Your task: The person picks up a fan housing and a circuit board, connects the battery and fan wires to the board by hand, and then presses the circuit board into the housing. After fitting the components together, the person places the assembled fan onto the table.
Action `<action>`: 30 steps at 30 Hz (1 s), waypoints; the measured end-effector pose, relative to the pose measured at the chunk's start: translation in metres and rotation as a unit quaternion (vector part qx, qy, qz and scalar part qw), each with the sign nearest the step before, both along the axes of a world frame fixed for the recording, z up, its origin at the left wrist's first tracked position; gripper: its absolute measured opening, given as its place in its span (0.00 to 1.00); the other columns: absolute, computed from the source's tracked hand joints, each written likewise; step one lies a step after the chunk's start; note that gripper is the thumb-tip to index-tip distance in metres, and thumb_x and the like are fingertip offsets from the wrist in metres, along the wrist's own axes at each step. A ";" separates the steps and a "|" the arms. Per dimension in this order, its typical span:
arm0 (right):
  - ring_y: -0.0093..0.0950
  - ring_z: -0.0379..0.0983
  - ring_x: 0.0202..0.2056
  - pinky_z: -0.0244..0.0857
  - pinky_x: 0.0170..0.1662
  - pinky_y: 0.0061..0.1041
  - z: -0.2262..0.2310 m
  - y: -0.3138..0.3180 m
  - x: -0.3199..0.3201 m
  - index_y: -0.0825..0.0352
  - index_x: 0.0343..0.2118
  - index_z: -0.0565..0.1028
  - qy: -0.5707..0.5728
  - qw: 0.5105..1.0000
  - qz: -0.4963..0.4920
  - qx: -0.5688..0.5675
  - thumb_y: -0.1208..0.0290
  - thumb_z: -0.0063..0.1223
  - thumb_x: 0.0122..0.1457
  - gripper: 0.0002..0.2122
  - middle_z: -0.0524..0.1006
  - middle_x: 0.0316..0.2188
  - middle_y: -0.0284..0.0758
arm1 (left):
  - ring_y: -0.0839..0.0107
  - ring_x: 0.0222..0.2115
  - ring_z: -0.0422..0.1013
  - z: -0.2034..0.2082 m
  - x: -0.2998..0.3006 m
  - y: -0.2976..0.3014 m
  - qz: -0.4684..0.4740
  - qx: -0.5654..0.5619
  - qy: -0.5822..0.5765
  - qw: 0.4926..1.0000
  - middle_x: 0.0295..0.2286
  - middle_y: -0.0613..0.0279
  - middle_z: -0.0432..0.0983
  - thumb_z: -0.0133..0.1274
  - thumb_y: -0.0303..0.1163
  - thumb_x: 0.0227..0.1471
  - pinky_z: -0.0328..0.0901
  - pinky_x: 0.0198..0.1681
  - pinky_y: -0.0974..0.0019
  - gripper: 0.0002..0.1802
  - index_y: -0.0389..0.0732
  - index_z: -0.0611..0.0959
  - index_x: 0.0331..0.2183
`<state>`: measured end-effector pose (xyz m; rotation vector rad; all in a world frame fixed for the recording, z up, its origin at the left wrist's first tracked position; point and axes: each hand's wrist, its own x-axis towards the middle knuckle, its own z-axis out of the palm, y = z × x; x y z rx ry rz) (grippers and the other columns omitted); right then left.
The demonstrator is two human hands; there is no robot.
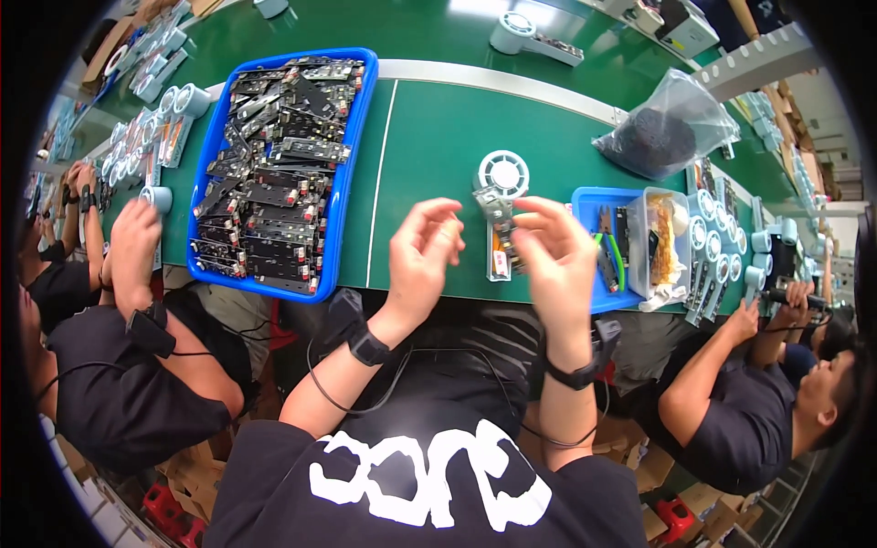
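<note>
The fan [503,175] lies on the green bench [429,137], pale blue, its round grilled head facing up and away from the person, its open handle [491,267] pointing back, orange and white showing inside. The board [496,213], narrow and dark, is held aslant over the handle, partly covering it; contact is unclear.

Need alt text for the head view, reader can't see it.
A person's right hand holds a small circuit board over a pale-blue handheld fan on a green worktable, with the left hand loosely curled beside it. A blue tray heaped with dark boards sits to the left; a smaller blue bin with tools is to the right.
</note>
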<state>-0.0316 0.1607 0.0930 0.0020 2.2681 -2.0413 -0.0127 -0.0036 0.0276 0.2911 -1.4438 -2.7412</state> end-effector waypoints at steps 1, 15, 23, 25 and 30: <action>0.19 0.75 0.32 0.69 0.35 0.18 0.000 0.007 -0.008 0.68 0.51 0.77 0.002 1.000 0.003 0.000 0.85 0.54 0.59 0.16 0.80 0.35 0.32 | 0.70 0.33 0.77 0.004 0.001 0.000 -0.013 -0.171 0.065 0.983 0.38 0.58 0.76 0.51 0.30 0.64 0.74 0.33 0.67 0.15 0.37 0.79 0.50; 0.16 0.68 0.29 0.60 0.31 0.14 -0.041 0.044 0.002 0.72 0.54 0.73 -0.006 0.997 0.054 -0.047 0.79 0.51 0.63 0.16 0.72 0.29 0.27 | 0.62 0.32 0.79 -0.013 -0.016 0.022 0.008 -0.543 0.346 0.765 0.35 0.63 0.80 0.58 0.29 0.53 0.75 0.33 0.61 0.06 0.42 0.83 0.36; 0.17 0.72 0.35 0.66 0.38 0.17 -0.049 0.033 0.011 0.72 0.47 0.79 0.055 0.991 -0.052 0.107 0.80 0.55 0.62 0.11 0.79 0.35 0.31 | 0.64 0.33 0.80 -0.012 -0.023 0.012 -0.004 -0.348 0.298 0.889 0.33 0.56 0.82 0.62 0.25 0.51 0.74 0.35 0.64 0.06 0.37 0.86 0.34; 0.19 0.73 0.36 0.68 0.40 0.20 -0.055 0.021 0.011 0.72 0.47 0.79 0.082 0.987 -0.047 0.133 0.78 0.56 0.63 0.11 0.80 0.37 0.34 | 0.68 0.32 0.80 -0.012 -0.023 0.007 -0.022 -0.301 0.241 0.922 0.32 0.56 0.83 0.63 0.21 0.50 0.74 0.35 0.67 0.07 0.35 0.86 0.34; 0.19 0.71 0.36 0.67 0.41 0.19 -0.060 0.009 0.013 0.71 0.56 0.74 0.050 0.998 -0.018 0.045 0.76 0.50 0.67 0.15 0.76 0.39 0.30 | 0.74 0.31 0.79 -0.019 -0.020 0.002 -0.049 -0.246 0.080 0.965 0.31 0.59 0.83 0.61 0.18 0.52 0.74 0.34 0.71 0.05 0.34 0.86 0.34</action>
